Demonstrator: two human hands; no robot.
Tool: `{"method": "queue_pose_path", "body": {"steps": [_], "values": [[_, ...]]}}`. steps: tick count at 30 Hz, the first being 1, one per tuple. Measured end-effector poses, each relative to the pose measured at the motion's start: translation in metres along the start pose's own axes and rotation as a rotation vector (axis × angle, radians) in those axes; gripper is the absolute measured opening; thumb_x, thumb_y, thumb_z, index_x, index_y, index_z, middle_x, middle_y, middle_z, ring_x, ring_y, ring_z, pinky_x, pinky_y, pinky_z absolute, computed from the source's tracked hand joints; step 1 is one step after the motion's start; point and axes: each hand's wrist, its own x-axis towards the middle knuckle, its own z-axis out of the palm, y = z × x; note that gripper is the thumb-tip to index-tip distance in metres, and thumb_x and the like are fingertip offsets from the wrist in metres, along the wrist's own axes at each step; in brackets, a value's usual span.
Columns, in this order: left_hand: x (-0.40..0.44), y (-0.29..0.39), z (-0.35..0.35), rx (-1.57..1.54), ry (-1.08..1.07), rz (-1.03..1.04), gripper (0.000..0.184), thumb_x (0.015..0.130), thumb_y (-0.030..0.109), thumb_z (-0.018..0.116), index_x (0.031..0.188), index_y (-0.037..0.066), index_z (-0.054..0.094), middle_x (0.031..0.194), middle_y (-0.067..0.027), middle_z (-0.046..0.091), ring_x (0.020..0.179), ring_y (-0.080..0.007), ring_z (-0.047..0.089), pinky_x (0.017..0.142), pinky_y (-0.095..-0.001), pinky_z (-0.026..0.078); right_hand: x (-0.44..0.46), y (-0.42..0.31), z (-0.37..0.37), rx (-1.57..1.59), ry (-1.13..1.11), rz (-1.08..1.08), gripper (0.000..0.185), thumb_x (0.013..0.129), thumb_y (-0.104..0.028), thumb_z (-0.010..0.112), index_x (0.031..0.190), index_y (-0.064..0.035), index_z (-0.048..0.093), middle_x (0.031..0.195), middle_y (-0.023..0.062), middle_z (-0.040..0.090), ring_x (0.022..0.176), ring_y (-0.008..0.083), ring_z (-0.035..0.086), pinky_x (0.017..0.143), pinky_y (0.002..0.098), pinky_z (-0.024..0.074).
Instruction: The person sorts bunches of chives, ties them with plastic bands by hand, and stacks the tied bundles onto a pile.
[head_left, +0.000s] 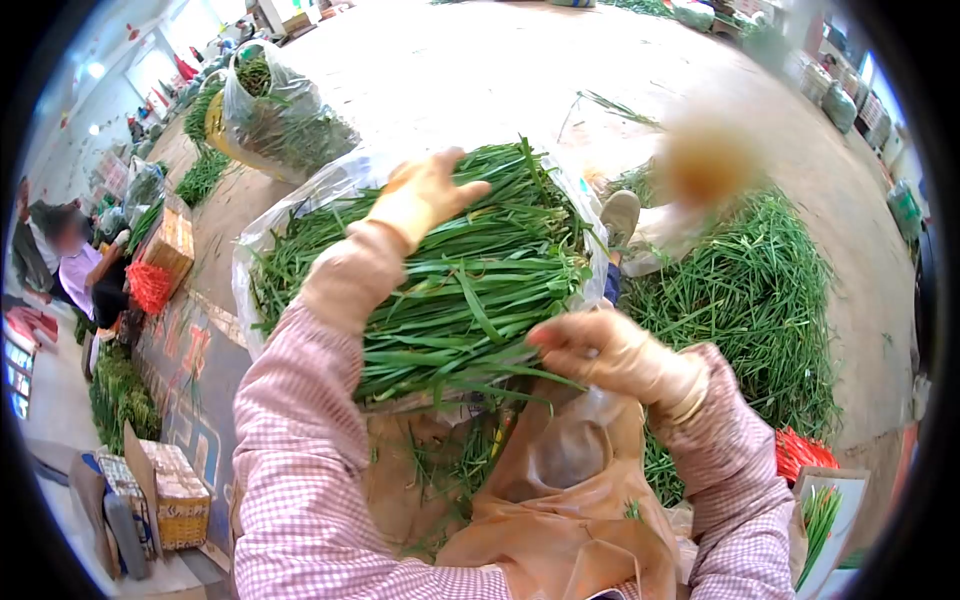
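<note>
Loosely, the left hand [422, 198] splays its fingers over the greens [490, 262]. At the greens' near right corner, the right hand [612, 352] curls, grip impossible to tell.

leaves [470, 270]: green | sleeves [300, 430]: pink-white check | apron [570, 530]: brown | strip bundle [149, 287]: red | co-worker's top [80, 275]: lilac

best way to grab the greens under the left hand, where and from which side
Probably around the middle of the greens, from above: they lie roughly side by side, uncovered on top, while clear plastic shows along their left and right edges.
</note>
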Motion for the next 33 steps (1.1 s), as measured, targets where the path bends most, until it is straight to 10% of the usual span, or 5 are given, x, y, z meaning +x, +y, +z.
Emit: {"method": "queue_pose_path", "body": {"steps": [6, 12, 33], "values": [[0.073, -0.001, 0.068, 0.23, -0.161, 0.067, 0.091, 0.073, 0.052, 0.074, 0.14, 0.002, 0.038, 0.13, -0.0234, 0.054, 0.12, -0.0367, 0.052, 0.102, -0.0411, 0.041, -0.026, 0.046, 0.021, -0.093, 0.006, 0.115, 0.026, 0.089, -0.019, 0.063, 0.11, -0.0026, 0.063, 0.094, 0.0155, 0.068, 0.089, 0.03, 0.066, 0.079, 0.0347, 0.052], [0.101, -0.02, 0.062, 0.036, -0.335, 0.023, 0.078, 0.066, 0.025, 0.08, 0.135, 0.005, 0.048, 0.126, -0.0206, 0.058, 0.12, -0.0356, 0.053, 0.103, -0.0397, 0.041, -0.05, 0.073, 0.015, -0.071, 0.133, 0.181, 0.022, 0.089, -0.013, 0.064, 0.109, -0.0029, 0.064, 0.088, 0.0113, 0.069, 0.08, 0.0205, 0.065, 0.074, 0.0303, 0.0511], [0.126, -0.033, 0.059, -0.198, -0.509, 0.058, 0.069, 0.065, 0.034, 0.082, 0.121, 0.004, 0.057, 0.103, -0.0139, 0.066, 0.098, -0.0248, 0.06, 0.089, -0.0339, 0.044, -0.017, 0.097, 0.004, 0.344, 0.142, 0.278, 0.024, 0.092, -0.014, 0.064, 0.112, -0.001, 0.064, 0.086, 0.0068, 0.068, 0.08, 0.0109, 0.061, 0.073, 0.0263, 0.051]]}}
